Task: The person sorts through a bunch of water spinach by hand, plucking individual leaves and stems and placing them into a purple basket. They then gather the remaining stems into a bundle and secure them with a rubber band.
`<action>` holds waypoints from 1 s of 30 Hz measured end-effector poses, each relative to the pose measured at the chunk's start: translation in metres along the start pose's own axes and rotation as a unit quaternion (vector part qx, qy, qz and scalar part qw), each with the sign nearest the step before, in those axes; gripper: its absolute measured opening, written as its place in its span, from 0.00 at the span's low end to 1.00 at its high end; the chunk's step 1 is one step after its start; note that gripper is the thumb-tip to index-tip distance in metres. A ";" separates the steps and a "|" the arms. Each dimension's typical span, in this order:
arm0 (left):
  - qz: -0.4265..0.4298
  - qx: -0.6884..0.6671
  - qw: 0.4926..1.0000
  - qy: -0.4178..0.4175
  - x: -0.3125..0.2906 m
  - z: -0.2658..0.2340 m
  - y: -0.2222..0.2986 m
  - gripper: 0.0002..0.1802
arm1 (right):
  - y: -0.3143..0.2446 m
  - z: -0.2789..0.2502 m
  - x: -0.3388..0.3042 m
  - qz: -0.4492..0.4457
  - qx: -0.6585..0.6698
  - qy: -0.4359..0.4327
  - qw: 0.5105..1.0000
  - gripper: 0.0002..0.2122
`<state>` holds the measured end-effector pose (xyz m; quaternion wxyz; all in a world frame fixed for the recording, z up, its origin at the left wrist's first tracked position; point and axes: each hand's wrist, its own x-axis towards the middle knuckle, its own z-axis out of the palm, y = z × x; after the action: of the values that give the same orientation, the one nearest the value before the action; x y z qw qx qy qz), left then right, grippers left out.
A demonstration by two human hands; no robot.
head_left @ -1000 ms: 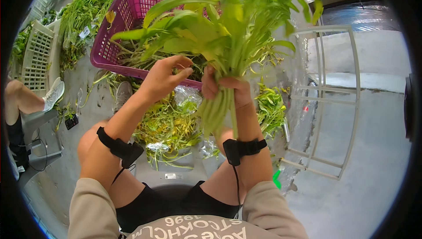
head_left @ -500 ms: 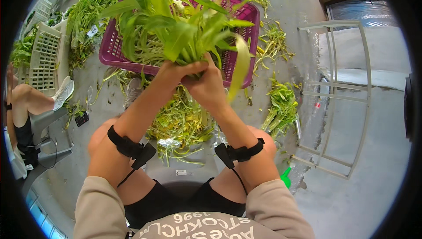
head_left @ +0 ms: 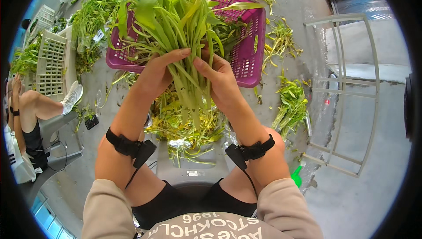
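A thick bunch of water spinach (head_left: 182,30), with broad green leaves and long pale stems, is upright between my two hands. My left hand (head_left: 160,72) wraps it from the left and my right hand (head_left: 222,78) from the right. Both thumbs lie across the front of the stems, their tips nearly meeting. The stem ends hang down below my hands, and the other fingers are mostly hidden behind the bunch. Beyond it stands a purple perforated crate (head_left: 252,77) with more greens inside. A heap of yellowed leaves and stems (head_left: 182,122) lies below my hands, in front of my knees.
Piled greens (head_left: 94,19) and a cream crate (head_left: 50,65) are at the left, near a seated person's leg (head_left: 48,105). A smaller bunch (head_left: 291,107) lies at the right, before a metal frame (head_left: 345,91). A grey stool (head_left: 193,173) sits between my knees.
The bunch has been raised and tilted, so its long stems now show below my hands. My hands have moved from clasped together to either side of the stems.
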<state>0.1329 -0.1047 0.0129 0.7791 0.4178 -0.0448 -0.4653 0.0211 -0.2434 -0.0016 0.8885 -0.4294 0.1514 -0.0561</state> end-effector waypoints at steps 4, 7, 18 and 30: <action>-0.003 -0.009 1.000 -0.008 0.004 -0.006 -0.004 0.23 | 0.002 0.000 0.001 -0.010 -0.009 0.004 1.000 0.20; -0.013 -0.014 1.000 -0.008 0.005 -0.009 -0.006 0.23 | -0.003 0.002 -0.001 0.011 0.032 0.004 0.999 0.23; 0.046 0.077 0.996 -0.003 0.000 0.001 -0.018 0.23 | -0.004 0.006 -0.004 0.002 -0.115 -0.015 0.993 0.32; 0.018 0.262 0.965 -0.015 0.000 0.001 -0.009 0.28 | -0.004 0.006 -0.009 0.000 -0.167 -0.041 0.985 0.22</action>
<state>0.1263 -0.1070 0.0069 0.6498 0.5994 -0.1843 -0.4296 0.0150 -0.2393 0.0073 0.8100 -0.5734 0.1219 -0.0119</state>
